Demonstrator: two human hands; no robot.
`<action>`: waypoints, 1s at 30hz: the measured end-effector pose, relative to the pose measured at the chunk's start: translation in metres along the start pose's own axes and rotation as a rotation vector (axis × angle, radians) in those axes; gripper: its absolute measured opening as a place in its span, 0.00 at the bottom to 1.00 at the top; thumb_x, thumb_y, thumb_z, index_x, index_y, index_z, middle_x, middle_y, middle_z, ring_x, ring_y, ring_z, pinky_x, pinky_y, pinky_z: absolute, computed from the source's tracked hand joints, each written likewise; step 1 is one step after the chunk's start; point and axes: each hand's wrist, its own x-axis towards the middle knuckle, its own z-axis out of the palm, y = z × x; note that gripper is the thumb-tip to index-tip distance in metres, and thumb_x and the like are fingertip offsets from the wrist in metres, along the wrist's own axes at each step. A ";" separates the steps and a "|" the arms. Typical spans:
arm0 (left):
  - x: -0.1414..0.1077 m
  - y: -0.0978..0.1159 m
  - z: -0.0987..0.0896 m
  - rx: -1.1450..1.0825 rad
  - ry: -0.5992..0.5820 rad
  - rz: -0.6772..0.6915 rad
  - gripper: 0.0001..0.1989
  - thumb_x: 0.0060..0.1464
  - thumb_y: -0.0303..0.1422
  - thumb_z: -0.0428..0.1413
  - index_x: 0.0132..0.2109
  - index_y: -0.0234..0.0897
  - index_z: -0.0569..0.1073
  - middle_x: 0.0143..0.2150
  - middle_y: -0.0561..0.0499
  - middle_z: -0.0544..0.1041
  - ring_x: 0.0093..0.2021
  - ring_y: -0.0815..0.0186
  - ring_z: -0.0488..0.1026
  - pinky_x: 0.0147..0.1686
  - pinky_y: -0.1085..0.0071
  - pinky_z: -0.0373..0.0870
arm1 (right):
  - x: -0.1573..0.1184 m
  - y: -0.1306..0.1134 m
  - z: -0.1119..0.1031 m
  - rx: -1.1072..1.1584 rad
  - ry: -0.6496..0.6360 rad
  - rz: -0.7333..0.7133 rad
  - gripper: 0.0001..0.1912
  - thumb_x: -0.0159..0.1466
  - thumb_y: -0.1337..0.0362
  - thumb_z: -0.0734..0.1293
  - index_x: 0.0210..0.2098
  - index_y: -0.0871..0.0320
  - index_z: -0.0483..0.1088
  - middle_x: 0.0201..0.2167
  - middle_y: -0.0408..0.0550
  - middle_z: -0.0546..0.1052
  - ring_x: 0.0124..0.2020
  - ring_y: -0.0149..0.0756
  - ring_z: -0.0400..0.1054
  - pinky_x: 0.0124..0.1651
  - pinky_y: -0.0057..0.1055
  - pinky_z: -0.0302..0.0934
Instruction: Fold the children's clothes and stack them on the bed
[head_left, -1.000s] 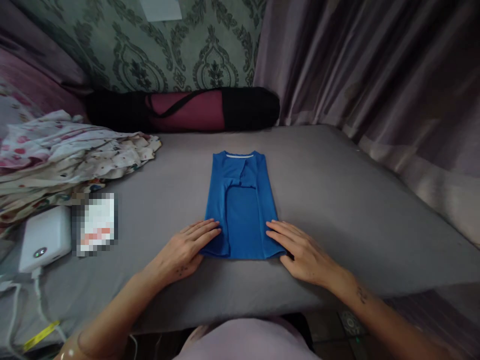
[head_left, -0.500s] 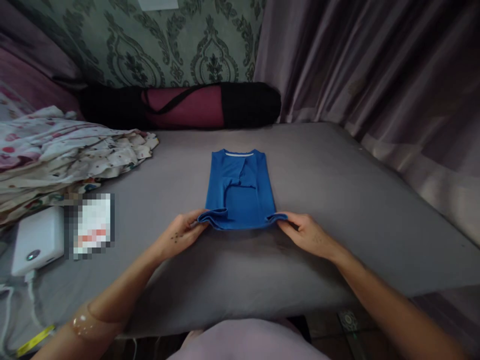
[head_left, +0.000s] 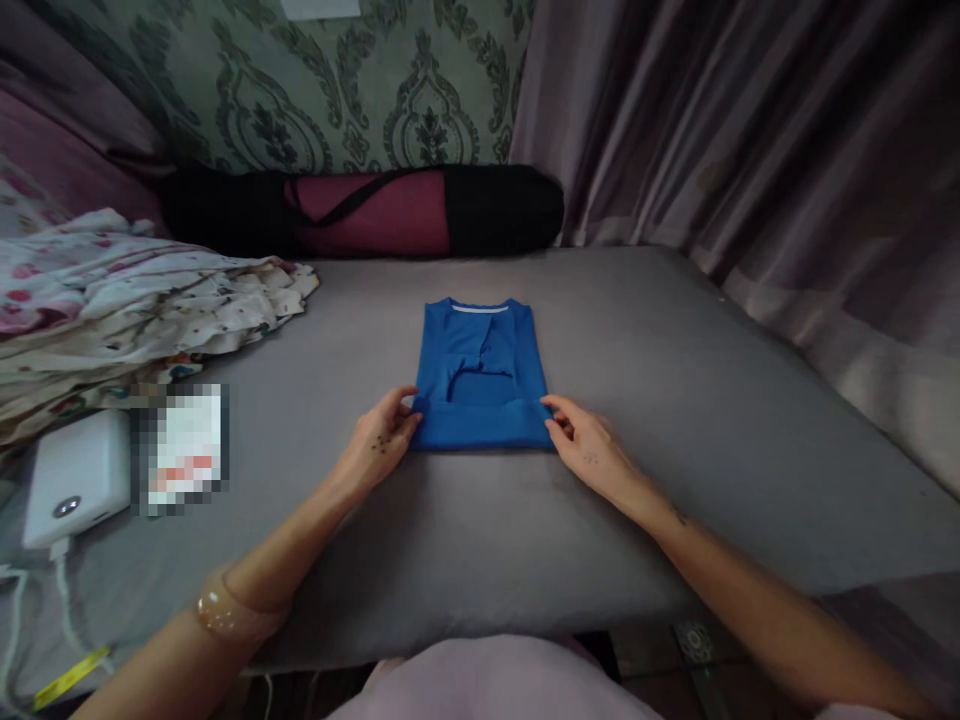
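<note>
A blue T-shirt (head_left: 482,425), folded into a narrow rectangle, lies in the middle of the grey-covered surface. Its neckline with a pale inner band faces away from me. The near edge is turned up into a flat band across the front. At the left end of that band, my left hand (head_left: 381,435) grips the fabric between thumb and fingers. My right hand (head_left: 592,445) has hold of the opposite end the same way. Both hands rest low, close to the surface.
A black and maroon roll bag (head_left: 367,212) lies along the patterned wall. Crumpled floral cloth (head_left: 187,300), a white power bank (head_left: 79,478) with a cable, and a blurred packet (head_left: 186,450) are on the left. Purple curtains (head_left: 675,130) hang at the right.
The shirt's near edge, raised and curled at both ends before, now lies flat as a folded band. Both hands have shifted slightly up and inward with it.
</note>
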 end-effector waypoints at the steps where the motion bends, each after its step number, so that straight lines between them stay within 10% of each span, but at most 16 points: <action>1: -0.001 0.001 0.000 0.027 0.006 0.010 0.19 0.58 0.38 0.48 0.54 0.37 0.67 0.35 0.49 0.74 0.29 0.68 0.70 0.31 0.71 0.67 | -0.002 0.000 0.000 -0.040 0.010 -0.031 0.18 0.65 0.64 0.57 0.53 0.55 0.69 0.39 0.50 0.78 0.37 0.38 0.73 0.43 0.37 0.67; 14: -0.009 0.003 0.000 0.479 0.208 0.275 0.18 0.65 0.36 0.43 0.57 0.37 0.67 0.48 0.40 0.72 0.43 0.60 0.73 0.42 0.62 0.71 | -0.010 -0.029 -0.009 -0.484 -0.077 -0.093 0.21 0.70 0.67 0.51 0.50 0.60 0.72 0.42 0.58 0.76 0.42 0.48 0.72 0.45 0.45 0.65; 20: -0.014 0.021 0.014 0.593 -0.127 0.640 0.23 0.66 0.41 0.41 0.64 0.38 0.62 0.64 0.44 0.64 0.66 0.56 0.56 0.64 0.54 0.53 | -0.003 -0.042 0.000 -0.338 -0.244 -0.524 0.27 0.70 0.59 0.54 0.67 0.60 0.52 0.67 0.52 0.55 0.69 0.44 0.44 0.68 0.49 0.43; 30: -0.007 -0.011 0.020 0.635 -0.285 0.568 0.27 0.66 0.47 0.39 0.68 0.49 0.52 0.71 0.50 0.48 0.71 0.56 0.41 0.66 0.50 0.42 | 0.004 -0.020 0.009 -0.325 -0.405 -0.518 0.28 0.71 0.55 0.54 0.68 0.56 0.51 0.69 0.50 0.49 0.70 0.47 0.36 0.68 0.54 0.38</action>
